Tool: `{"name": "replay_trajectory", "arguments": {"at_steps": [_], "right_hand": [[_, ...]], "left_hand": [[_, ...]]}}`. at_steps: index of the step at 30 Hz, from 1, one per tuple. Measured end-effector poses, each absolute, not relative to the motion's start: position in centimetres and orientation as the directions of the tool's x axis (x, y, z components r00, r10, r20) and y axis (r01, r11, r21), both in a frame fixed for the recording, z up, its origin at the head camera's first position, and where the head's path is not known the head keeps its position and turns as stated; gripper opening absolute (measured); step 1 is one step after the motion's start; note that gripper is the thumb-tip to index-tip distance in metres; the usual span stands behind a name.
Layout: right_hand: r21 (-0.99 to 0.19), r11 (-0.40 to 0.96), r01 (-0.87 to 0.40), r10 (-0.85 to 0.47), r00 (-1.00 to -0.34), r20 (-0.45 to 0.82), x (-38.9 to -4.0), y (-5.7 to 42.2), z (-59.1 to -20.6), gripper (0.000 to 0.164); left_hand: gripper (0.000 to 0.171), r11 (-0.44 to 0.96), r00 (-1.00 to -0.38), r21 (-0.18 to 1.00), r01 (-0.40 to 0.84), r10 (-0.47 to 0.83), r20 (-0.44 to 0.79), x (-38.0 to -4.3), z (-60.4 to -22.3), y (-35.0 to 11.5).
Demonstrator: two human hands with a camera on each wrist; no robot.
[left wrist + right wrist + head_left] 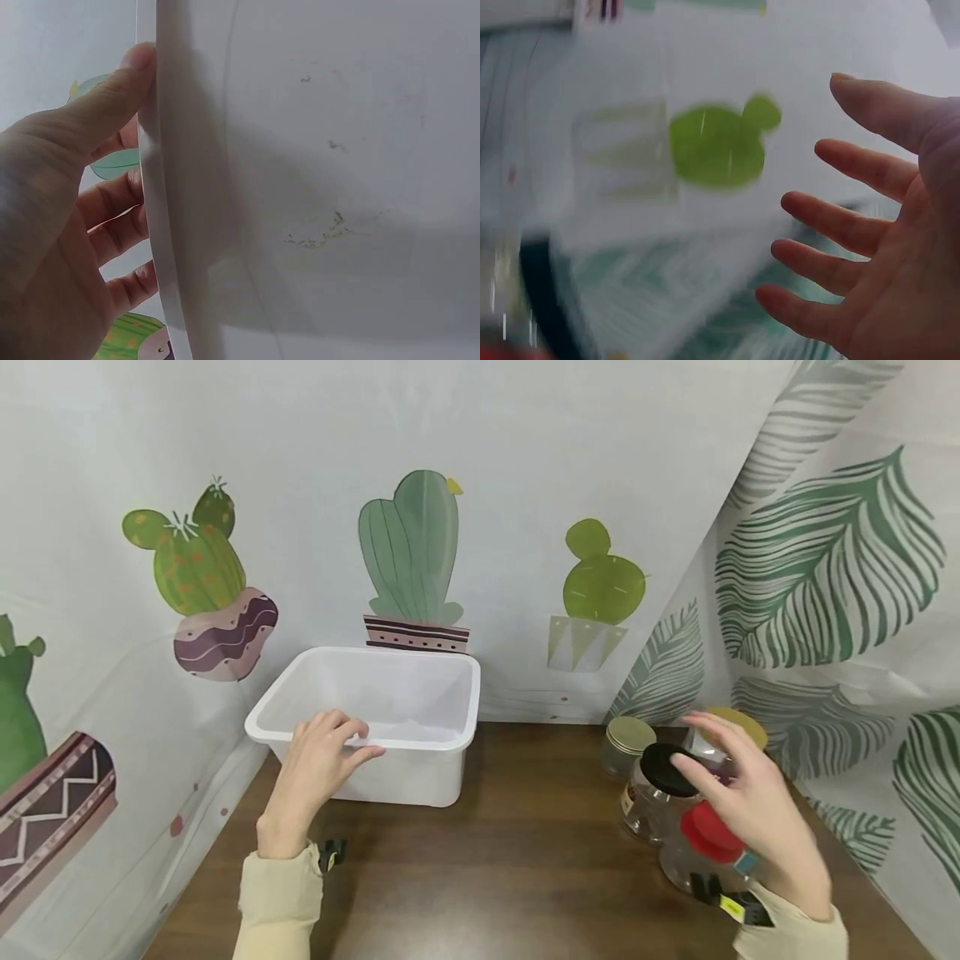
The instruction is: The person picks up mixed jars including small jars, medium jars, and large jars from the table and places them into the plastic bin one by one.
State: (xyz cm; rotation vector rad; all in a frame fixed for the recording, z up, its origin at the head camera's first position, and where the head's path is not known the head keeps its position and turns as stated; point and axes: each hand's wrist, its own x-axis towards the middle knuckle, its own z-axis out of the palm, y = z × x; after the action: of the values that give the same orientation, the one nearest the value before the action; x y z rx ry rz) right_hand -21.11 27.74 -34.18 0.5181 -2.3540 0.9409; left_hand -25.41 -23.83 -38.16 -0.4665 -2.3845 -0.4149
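Four lidded jars stood on the desk [525, 852] by the right hand [757, 797]. On the black-lidded jar [645, 818], below that hand's thumb, a pale label [628, 803] faced out, its print too small to read. The jar with the yellow lid [752, 727], just beyond the fingers, had dark purplish marks. The yellow tag [732, 907] on the black strap at the right wrist also bore print too small to make out.

The right hand hung above the jars, fingers and thumb spread well apart, and had hold of nothing. Beneath its palm was the red-lidded jar [705, 833]; to its left and a little farther off stood the small jar with a dull gold lid [628, 747].

The left hand [315, 764] held the white bin [412, 781] loosely at its near rim, fingers bent over the edge and thumb against it, a gap showing between thumb and forefinger. The bin stretched away beyond that hand; scuffs [322, 236] marked its wall beside the fingers.
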Motion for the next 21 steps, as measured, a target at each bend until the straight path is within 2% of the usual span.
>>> {"name": "replay_trajectory", "arguments": {"at_steps": [6,9,16,21], "right_hand": [[-0.568,0.773,-0.282,0.043,-0.871,0.490,-19.6,33.0,-36.3,0.054],[-0.623,0.769,-0.142,0.156,-0.904,0.399,-19.4,34.7,-37.1,0.059],[-0.674,0.736,0.059,0.318,-0.910,0.268,-20.0,37.6,-39.7,0.071],[-0.752,0.643,0.143,0.399,-0.901,0.170,-20.6,39.1,-41.3,0.082]], "left_hand": [[0.034,0.884,-0.716,0.176,0.432,0.218,0.663,-25.3,-38.2,-23.9],[0.034,0.886,-0.720,0.180,0.428,0.213,0.661,-25.2,-38.3,-24.1],[0.032,0.889,-0.721,0.170,0.424,0.218,0.657,-25.3,-38.2,-24.1],[0.032,0.889,-0.719,0.170,0.425,0.217,0.660,-25.2,-38.2,-24.1]]}}
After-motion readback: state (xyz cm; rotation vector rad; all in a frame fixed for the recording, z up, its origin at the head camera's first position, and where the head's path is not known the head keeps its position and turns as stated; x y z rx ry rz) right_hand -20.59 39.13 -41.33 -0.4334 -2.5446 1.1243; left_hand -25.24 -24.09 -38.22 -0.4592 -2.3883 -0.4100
